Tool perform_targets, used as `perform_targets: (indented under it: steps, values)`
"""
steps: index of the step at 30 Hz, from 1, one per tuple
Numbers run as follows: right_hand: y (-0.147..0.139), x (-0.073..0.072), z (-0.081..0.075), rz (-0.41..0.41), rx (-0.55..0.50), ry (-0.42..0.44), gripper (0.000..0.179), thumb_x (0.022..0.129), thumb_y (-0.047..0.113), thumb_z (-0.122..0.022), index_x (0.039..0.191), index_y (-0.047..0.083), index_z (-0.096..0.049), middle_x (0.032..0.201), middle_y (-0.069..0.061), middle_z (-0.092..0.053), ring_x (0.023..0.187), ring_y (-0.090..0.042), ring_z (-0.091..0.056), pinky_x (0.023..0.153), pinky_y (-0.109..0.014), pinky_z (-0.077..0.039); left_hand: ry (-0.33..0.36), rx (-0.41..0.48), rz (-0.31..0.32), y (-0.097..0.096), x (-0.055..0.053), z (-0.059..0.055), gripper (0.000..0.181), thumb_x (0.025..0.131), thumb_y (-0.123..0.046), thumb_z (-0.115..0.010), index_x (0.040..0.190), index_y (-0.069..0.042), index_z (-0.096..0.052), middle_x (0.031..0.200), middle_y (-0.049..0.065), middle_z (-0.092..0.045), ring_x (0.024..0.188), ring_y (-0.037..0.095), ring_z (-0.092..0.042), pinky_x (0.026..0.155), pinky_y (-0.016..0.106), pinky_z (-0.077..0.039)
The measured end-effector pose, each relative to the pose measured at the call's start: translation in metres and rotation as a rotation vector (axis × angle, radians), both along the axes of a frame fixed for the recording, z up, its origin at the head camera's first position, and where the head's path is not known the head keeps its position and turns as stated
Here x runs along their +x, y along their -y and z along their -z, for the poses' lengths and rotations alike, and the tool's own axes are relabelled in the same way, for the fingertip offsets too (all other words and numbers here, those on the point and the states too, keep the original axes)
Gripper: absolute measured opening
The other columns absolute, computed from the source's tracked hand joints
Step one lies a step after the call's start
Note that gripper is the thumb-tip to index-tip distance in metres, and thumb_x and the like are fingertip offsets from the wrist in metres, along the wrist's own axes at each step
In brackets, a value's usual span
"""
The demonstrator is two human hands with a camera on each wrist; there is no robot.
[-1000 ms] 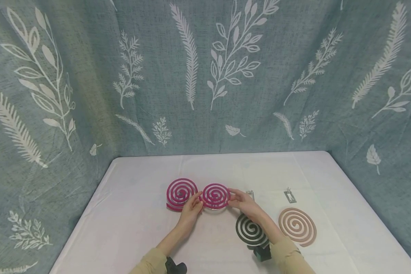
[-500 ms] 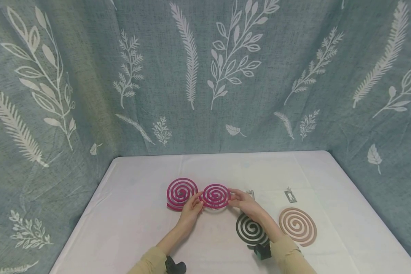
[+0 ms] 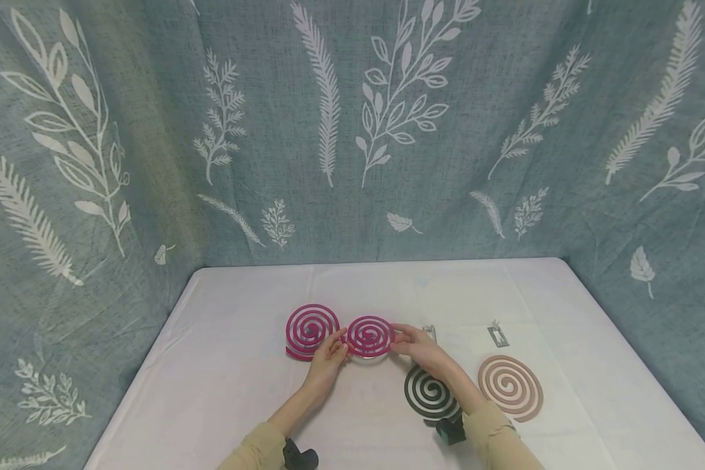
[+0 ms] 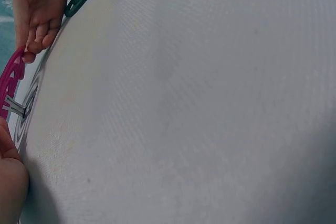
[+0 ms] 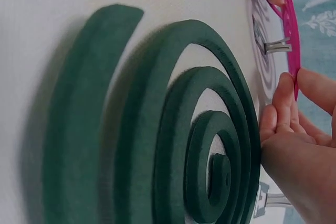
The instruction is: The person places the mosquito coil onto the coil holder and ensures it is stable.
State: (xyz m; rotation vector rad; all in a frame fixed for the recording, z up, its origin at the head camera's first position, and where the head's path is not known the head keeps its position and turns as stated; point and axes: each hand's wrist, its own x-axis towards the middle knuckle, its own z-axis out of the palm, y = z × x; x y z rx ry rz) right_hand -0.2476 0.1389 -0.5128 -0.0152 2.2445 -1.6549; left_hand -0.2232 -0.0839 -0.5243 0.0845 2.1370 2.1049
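A magenta mosquito coil (image 3: 371, 337) is held between my two hands just above the table. My left hand (image 3: 324, 367) pinches its left rim, while my right hand (image 3: 425, 352) pinches the right rim between thumb and fingers. Under the coil, the right wrist view shows a small metal stand (image 5: 278, 46) whose upright meets the coil's underside. A second magenta coil (image 3: 313, 331) lies just left of my left hand, partly covered by its fingers. Below my right forearm rests a dark green coil (image 5: 76, 119), large in the right wrist view.
A tan coil (image 3: 508, 384) lies on the white table (image 3: 258, 405) at the right. Behind it is a flat metal stand (image 3: 497, 335). Another stand (image 3: 429, 331) is partly hidden behind my right hand. A patterned blue-green curtain (image 3: 341, 222) borders the table's back and sides.
The held magenta coil has tipped very slightly flatter. Both hands keep nearly the same place and grip, and the other coils have not moved.
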Motion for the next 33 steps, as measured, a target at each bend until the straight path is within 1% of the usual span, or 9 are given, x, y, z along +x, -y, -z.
perform_targets:
  steps: [6, 10, 17, 22, 26, 33]
  values:
    - [-0.0010, 0.0009, -0.0030, -0.014, -0.012, 0.014, 0.055, 0.089, 0.017, -0.061, 0.140, 0.006, -0.043, 0.107, -0.010, -0.060, 0.103, -0.022, -0.056, 0.105, -0.054, -0.037, 0.004, 0.009, -0.013, -0.0006, -0.0001, -0.0002, 0.044, 0.098, -0.005, -0.046, 0.139, 0.007, -0.037, 0.102, 0.012, -0.057, 0.084, 0.006, -0.058, 0.076, 0.012, -0.049]
    - [-0.0015, 0.0011, -0.0029, -0.017, -0.013, 0.018, 0.056, 0.089, 0.018, -0.062, 0.140, 0.006, -0.043, 0.108, -0.011, -0.059, 0.105, -0.023, -0.056, 0.106, -0.056, -0.035, 0.003, 0.006, -0.018, -0.0003, 0.0003, 0.0012, 0.045, 0.098, -0.006, -0.047, 0.140, 0.007, -0.037, 0.099, 0.010, -0.058, 0.084, 0.006, -0.058, 0.076, 0.012, -0.048]
    - [-0.0026, 0.0001, -0.0014, -0.024, -0.037, 0.021, 0.057, 0.089, 0.018, -0.062, 0.140, 0.004, -0.042, 0.104, -0.010, -0.058, 0.101, -0.020, -0.054, 0.106, -0.053, -0.035, 0.001, 0.036, -0.034, 0.0000, 0.0006, 0.0026, 0.044, 0.097, -0.004, -0.048, 0.138, 0.008, -0.037, 0.095, 0.006, -0.058, 0.080, 0.002, -0.059, 0.074, 0.012, -0.048]
    - [-0.0026, 0.0002, -0.0017, -0.030, -0.053, 0.024, 0.057, 0.089, 0.018, -0.062, 0.140, 0.004, -0.042, 0.103, -0.009, -0.057, 0.100, -0.021, -0.053, 0.107, -0.055, -0.033, -0.015, 0.047, -0.041, 0.0003, 0.0013, 0.0035, 0.042, 0.097, -0.004, -0.049, 0.135, 0.009, -0.039, 0.094, 0.005, -0.058, 0.079, 0.002, -0.060, 0.074, 0.013, -0.048]
    - [-0.0022, 0.0016, -0.0021, -0.034, -0.069, 0.021, 0.058, 0.089, 0.017, -0.062, 0.141, 0.003, -0.041, 0.101, -0.009, -0.055, 0.099, -0.020, -0.052, 0.107, -0.057, -0.030, -0.021, 0.041, -0.047, 0.0002, 0.0015, 0.0057, 0.041, 0.096, -0.004, -0.049, 0.134, 0.010, -0.040, 0.095, 0.008, -0.060, 0.078, 0.003, -0.060, 0.074, 0.012, -0.048]
    - [-0.0024, 0.0018, -0.0023, -0.028, -0.095, 0.029, 0.062, 0.088, 0.015, -0.062, 0.143, 0.002, -0.036, 0.094, -0.004, -0.054, 0.091, -0.017, -0.049, 0.105, -0.056, -0.031, -0.033, 0.020, -0.051, -0.0007, -0.0008, 0.0079, 0.040, 0.096, -0.003, -0.049, 0.133, 0.009, -0.041, 0.099, 0.015, -0.061, 0.079, 0.004, -0.060, 0.073, 0.013, -0.049]
